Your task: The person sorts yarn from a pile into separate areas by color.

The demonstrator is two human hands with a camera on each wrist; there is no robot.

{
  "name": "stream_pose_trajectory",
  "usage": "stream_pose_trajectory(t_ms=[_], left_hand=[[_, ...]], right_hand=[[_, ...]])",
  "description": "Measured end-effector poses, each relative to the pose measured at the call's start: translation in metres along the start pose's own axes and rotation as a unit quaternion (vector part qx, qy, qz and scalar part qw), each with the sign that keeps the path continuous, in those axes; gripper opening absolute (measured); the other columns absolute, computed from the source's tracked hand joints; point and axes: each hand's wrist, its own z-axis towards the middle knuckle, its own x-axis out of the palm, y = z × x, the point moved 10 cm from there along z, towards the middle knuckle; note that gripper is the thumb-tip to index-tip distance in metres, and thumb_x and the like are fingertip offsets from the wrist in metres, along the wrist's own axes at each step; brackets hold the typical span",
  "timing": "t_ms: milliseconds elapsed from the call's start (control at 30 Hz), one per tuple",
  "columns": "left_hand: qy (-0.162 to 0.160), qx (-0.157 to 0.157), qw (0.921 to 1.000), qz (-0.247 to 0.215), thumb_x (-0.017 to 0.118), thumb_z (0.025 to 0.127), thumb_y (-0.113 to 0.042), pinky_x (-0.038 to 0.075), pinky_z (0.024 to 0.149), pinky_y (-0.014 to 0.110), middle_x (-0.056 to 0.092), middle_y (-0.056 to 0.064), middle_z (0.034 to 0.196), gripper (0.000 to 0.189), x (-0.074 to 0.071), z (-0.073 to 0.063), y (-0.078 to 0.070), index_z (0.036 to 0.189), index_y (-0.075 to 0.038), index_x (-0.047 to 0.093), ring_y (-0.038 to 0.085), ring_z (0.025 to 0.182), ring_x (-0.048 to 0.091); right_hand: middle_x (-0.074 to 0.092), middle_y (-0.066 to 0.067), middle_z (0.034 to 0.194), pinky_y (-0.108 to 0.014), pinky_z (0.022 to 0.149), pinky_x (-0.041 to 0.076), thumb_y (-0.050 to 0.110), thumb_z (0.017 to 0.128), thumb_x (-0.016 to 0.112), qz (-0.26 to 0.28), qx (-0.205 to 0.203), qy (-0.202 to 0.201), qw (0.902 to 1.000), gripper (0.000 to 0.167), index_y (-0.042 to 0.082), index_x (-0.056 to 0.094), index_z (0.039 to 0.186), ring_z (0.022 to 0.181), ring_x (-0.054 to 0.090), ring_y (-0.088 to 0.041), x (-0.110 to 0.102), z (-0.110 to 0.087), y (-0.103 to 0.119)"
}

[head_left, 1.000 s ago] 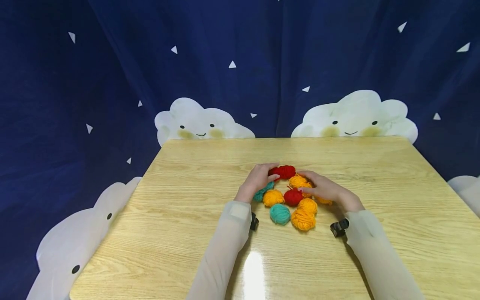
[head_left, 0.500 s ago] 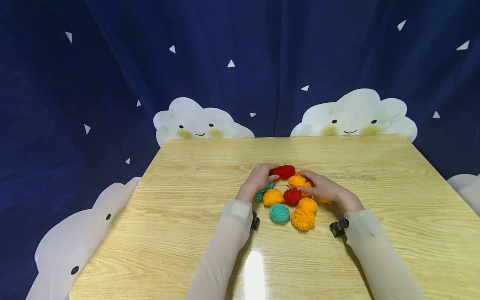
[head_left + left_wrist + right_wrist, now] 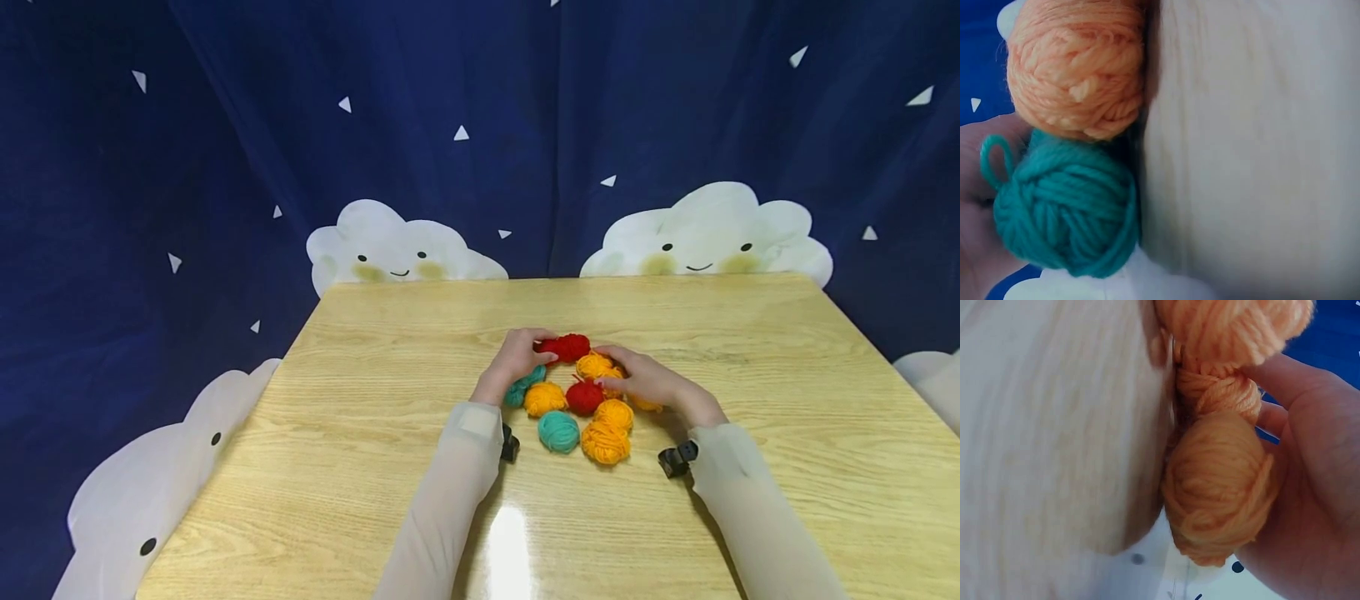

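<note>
Several balls of yarn in red, orange and teal lie bunched together in the head view. My left hand (image 3: 517, 354) curves around the left side of the bunch, thumb and fingertips at a red yarn ball (image 3: 573, 347) at the back. Beside its palm sits a teal yarn ball (image 3: 1069, 212), with an orange one (image 3: 1079, 75) beyond. On the other side, my right hand (image 3: 648, 377) cups loosely against orange yarn balls (image 3: 1219, 487), its thumb near a second red ball (image 3: 584, 397). Nearer the front are another teal ball (image 3: 558, 432) and two orange ones (image 3: 607, 440).
The light wooden table (image 3: 375, 467) stretches out around the yarn. Behind it hangs a dark blue curtain (image 3: 420, 67) printed with white clouds and triangles. A black wrist camera (image 3: 677, 458) is strapped at the right cuff.
The head view shifts very slightly. Both hands and the yarn balls otherwise stay in the same places.
</note>
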Motion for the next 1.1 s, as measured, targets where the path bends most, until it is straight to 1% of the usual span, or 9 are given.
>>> stream_pose_trajectory(t_ms=[167, 267, 433, 667, 767, 933, 1100], left_hand=[[-0.01, 0.0, 0.9986, -0.052, 0.068, 0.093, -0.019, 0.052, 0.099, 0.033, 0.065, 0.009, 0.131, 0.037, -0.001, 0.0, 0.005, 0.129, -0.012, 0.065, 0.026, 0.114, 0.063], [-0.016, -0.004, 0.9974, -0.07, 0.068, 0.092, -0.017, 0.053, 0.098, 0.033, 0.066, 0.01, 0.129, 0.035, -0.003, 0.001, 0.007, 0.127, -0.011, 0.066, 0.027, 0.113, 0.063], [-0.028, -0.012, 0.9956, -0.088, 0.069, 0.091, -0.016, 0.053, 0.098, 0.034, 0.067, 0.01, 0.126, 0.033, -0.006, 0.001, 0.009, 0.124, -0.01, 0.067, 0.028, 0.114, 0.063], [-0.048, -0.011, 0.9936, -0.101, 0.07, 0.091, -0.018, 0.053, 0.097, 0.034, 0.068, 0.009, 0.123, 0.031, -0.009, 0.002, 0.011, 0.12, -0.011, 0.068, 0.027, 0.113, 0.062], [-0.063, -0.009, 0.9912, -0.116, 0.071, 0.09, -0.018, 0.053, 0.097, 0.035, 0.069, 0.01, 0.12, 0.03, -0.011, 0.003, 0.013, 0.118, -0.01, 0.069, 0.027, 0.112, 0.063], [-0.093, -0.009, 0.9848, -0.146, 0.073, 0.088, -0.016, 0.053, 0.095, 0.034, 0.07, 0.011, 0.117, 0.029, -0.018, 0.002, 0.016, 0.116, -0.009, 0.07, 0.027, 0.108, 0.064], [-0.103, -0.012, 0.9828, -0.153, 0.074, 0.087, -0.016, 0.053, 0.093, 0.033, 0.071, 0.011, 0.116, 0.029, -0.022, 0.0, 0.017, 0.115, -0.01, 0.07, 0.027, 0.106, 0.063]], right_hand=[[0.034, -0.03, 0.153, -0.065, 0.114, 0.026, 0.031, 0.1, 0.056, 0.005, 0.004, 0.005, 1.0, 0.062, 0.002, 0.033, 0.15, 0.14, 0.033, -0.05, 0.001, 0.0, -0.002], [0.033, -0.03, 0.153, -0.065, 0.114, 0.026, 0.031, 0.1, 0.056, 0.004, 0.005, 0.004, 1.0, 0.063, 0.002, 0.033, 0.15, 0.14, 0.032, -0.05, 0.001, 0.0, -0.002], [0.033, -0.03, 0.153, -0.064, 0.114, 0.026, 0.031, 0.1, 0.056, -0.001, 0.002, 0.002, 1.0, 0.063, 0.001, 0.032, 0.15, 0.14, 0.032, -0.05, 0.001, 0.0, -0.002], [0.033, -0.03, 0.153, -0.065, 0.114, 0.026, 0.03, 0.099, 0.056, 0.0, 0.004, 0.004, 1.0, 0.063, 0.001, 0.032, 0.15, 0.14, 0.033, -0.05, 0.001, 0.0, -0.003], [0.033, -0.03, 0.153, -0.064, 0.114, 0.026, 0.03, 0.1, 0.056, 0.0, 0.004, 0.004, 1.0, 0.063, 0.002, 0.032, 0.15, 0.14, 0.033, -0.05, 0.001, 0.0, -0.004], [0.034, -0.029, 0.153, -0.064, 0.115, 0.026, 0.031, 0.099, 0.056, 0.0, 0.005, 0.002, 1.0, 0.063, 0.002, 0.033, 0.15, 0.14, 0.033, -0.049, 0.001, 0.0, -0.004], [0.034, -0.03, 0.152, -0.064, 0.115, 0.026, 0.03, 0.099, 0.057, 0.003, 0.001, 0.002, 1.0, 0.063, 0.001, 0.033, 0.15, 0.139, 0.033, -0.049, 0.001, 0.0, -0.002]])
